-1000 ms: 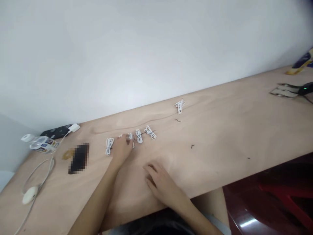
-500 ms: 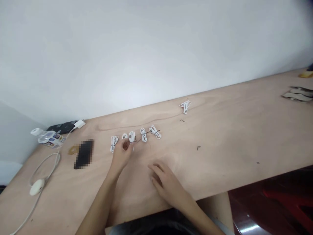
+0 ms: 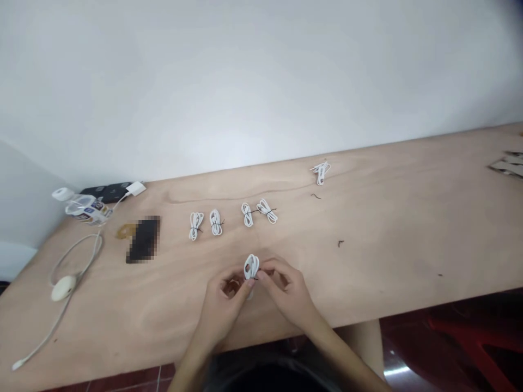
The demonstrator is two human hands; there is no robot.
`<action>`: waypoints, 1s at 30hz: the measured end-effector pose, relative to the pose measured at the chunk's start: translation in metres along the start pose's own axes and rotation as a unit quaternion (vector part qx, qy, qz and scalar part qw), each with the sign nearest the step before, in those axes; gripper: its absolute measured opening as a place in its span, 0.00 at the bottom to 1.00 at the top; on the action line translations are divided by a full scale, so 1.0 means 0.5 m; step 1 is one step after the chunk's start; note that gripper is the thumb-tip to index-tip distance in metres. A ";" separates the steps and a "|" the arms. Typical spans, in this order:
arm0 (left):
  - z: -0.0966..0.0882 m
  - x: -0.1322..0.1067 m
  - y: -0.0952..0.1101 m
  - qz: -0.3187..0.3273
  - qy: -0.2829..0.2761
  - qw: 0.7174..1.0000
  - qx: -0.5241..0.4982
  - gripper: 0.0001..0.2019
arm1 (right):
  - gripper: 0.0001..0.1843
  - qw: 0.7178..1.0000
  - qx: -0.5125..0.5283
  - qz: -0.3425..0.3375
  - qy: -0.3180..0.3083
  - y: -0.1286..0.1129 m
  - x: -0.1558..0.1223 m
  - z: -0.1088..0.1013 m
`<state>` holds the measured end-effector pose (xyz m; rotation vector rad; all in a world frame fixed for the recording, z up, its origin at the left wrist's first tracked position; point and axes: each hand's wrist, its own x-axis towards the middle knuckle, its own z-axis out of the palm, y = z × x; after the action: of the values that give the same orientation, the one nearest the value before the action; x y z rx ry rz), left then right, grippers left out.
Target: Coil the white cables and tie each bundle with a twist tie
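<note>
Together, the left hand (image 3: 223, 307) and the right hand (image 3: 287, 291) work at a coiled white cable (image 3: 251, 267) held between them, over the front part of the plywood tabletop (image 3: 379, 256) and close to its near edge. A thin black twist tie (image 3: 256, 278) shows at the coil's waist, so the step in hand looks like binding that waist. Both hands are half closed: the left curls its fingers and pinches the coil's lower side, while the right brings its thumb and forefinger together at the waist, beside the tie. Four tied white cable bundles (image 3: 216, 222) lie in a loose row just behind them, and a fifth (image 3: 321, 173) sits nearer the back edge. Toward the left end stand a plastic bottle (image 3: 84, 209) and a black power strip (image 3: 107, 191), with a pixelated dark rectangle (image 3: 143, 238) lying closer in.
</note>
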<state>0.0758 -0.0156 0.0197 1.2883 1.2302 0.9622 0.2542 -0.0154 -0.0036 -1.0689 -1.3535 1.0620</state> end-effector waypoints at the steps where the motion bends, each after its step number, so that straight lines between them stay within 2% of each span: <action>1: -0.002 -0.003 -0.001 0.001 -0.009 1.000 -0.002 0.14 | 0.08 0.999 0.027 0.032 -0.007 0.001 0.000 0.001; 4: -0.010 -0.010 -0.007 -0.007 -0.041 0.999 -0.026 0.13 | 0.08 0.978 0.141 0.149 -0.037 0.000 -0.001 0.001; 8: -0.010 -0.018 -0.027 -0.025 -0.041 0.994 -0.095 0.16 | 0.05 0.901 0.321 0.287 -0.057 -0.013 -0.002 -0.001; 11: 0.002 -0.021 -0.047 -0.020 -0.013 0.990 -0.141 0.15 | 0.05 0.843 0.418 0.330 -0.075 -0.018 -0.006 0.004; 13: 0.013 -0.021 -0.054 -0.009 0.020 0.986 -0.163 0.13 | 0.05 0.828 0.443 0.336 -0.064 -0.014 -0.011 0.012; 15: 0.023 -0.019 -0.054 -0.002 0.056 0.983 -0.175 0.12 | 0.06 0.840 0.439 0.319 -0.030 -0.004 -0.018 0.023; 17: 0.031 -0.016 -0.047 0.001 0.095 0.981 -0.171 0.12 | 0.06 0.878 0.395 0.270 0.010 0.006 -0.025 0.034; 20: 0.037 -0.013 -0.037 0.007 0.151 0.979 -0.138 0.12 | 0.07 0.956 0.241 0.161 0.054 0.013 -0.035 0.044; 22: 0.038 -0.011 -0.036 0.009 0.173 0.978 -0.116 0.12 | 0.07 0.987 0.114 0.085 0.070 0.012 -0.039 0.048; 26: 0.039 -0.011 -0.038 0.015 0.194 0.975 -0.105 0.11 | 0.09 0.995 -0.040 -0.034 0.089 0.005 -0.044 0.055; 30: 0.039 -0.011 -0.037 0.003 0.187 0.977 -0.100 0.11 | 0.08 0.984 -0.089 -0.092 0.123 0.001 -0.044 0.050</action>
<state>0.0915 -0.0258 0.0000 0.9793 1.3705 1.3397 0.2301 -0.0375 -0.0098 -1.1400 -1.3345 0.6599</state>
